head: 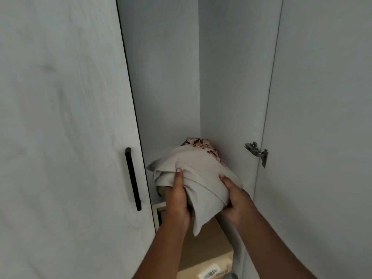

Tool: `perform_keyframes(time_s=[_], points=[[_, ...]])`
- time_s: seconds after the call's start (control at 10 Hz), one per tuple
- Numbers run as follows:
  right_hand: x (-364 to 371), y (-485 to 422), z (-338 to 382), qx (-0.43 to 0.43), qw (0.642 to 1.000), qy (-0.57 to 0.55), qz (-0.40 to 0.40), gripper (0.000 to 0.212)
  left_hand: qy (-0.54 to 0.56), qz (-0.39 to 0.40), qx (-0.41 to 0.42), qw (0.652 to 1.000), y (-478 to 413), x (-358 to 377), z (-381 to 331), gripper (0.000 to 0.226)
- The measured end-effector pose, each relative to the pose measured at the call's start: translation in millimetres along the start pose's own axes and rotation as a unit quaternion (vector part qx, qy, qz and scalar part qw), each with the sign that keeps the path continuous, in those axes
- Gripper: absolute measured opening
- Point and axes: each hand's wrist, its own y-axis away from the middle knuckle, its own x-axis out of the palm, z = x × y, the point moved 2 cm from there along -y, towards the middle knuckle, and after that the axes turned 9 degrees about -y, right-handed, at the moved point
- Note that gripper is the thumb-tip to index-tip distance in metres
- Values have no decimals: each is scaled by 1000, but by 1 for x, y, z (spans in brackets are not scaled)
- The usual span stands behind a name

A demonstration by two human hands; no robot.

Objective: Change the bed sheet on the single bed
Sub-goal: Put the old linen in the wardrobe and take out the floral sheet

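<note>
A bundled beige sheet (198,174) sits at the front of a wardrobe shelf, one corner hanging down over the shelf edge. My left hand (177,195) grips its left side, thumb on top and fingers under the folds. My right hand (234,200) holds its right side, thumb pressed on the cloth and fingers curled beneath. Behind the bundle lies a pink cloth with a brown leaf print (201,143), mostly hidden. The bed is out of view.
The closed left wardrobe door (66,117) carries a black bar handle (132,179). The right door (322,117) stands open on a metal hinge (256,153). Below the shelf sits a cardboard box (205,252) with a barcode label.
</note>
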Motion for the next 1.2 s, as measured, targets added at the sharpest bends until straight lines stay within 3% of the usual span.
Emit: perform_keyframes(time_s=[0.1,0.2,0.3,0.5,0.6,0.7,0.8,0.9,1.0,1.1,1.2], points=[[25,-35,-8,10,999,-29,-7,93,-9,13,-33,999,-22,4,-7,51],[55,-53,-13,9,999,-54,-2,85,-35,-14,-3,999,-43,5,-16,57],[87,-63,-16,-23,999,-45,4,60,-176,-63,65,980,-66,1,-17,96],[165,-97,-41,1,999,-37,35,59,-419,-196,140,875,-91,4,-18,84],[192,-101,-50,15,1000,-1,26,41,-413,-224,139,872,-111,7,-21,73],[199,-139,-76,12,996,88,28,65,-377,-246,120,885,-137,2,-21,64],[194,-159,-88,-19,978,207,-6,78,-315,-251,117,908,-154,-1,-14,71],[189,-170,-94,-11,945,327,31,78,-270,-263,120,918,-166,-5,-8,71],[191,-171,-98,-18,915,375,149,61,-287,-311,116,899,-184,-18,0,96],[189,-170,-99,-30,823,515,237,75,-309,-344,85,882,-201,-26,11,132],[193,-173,-97,-6,801,571,180,43,-344,-329,66,877,-196,-20,10,89]])
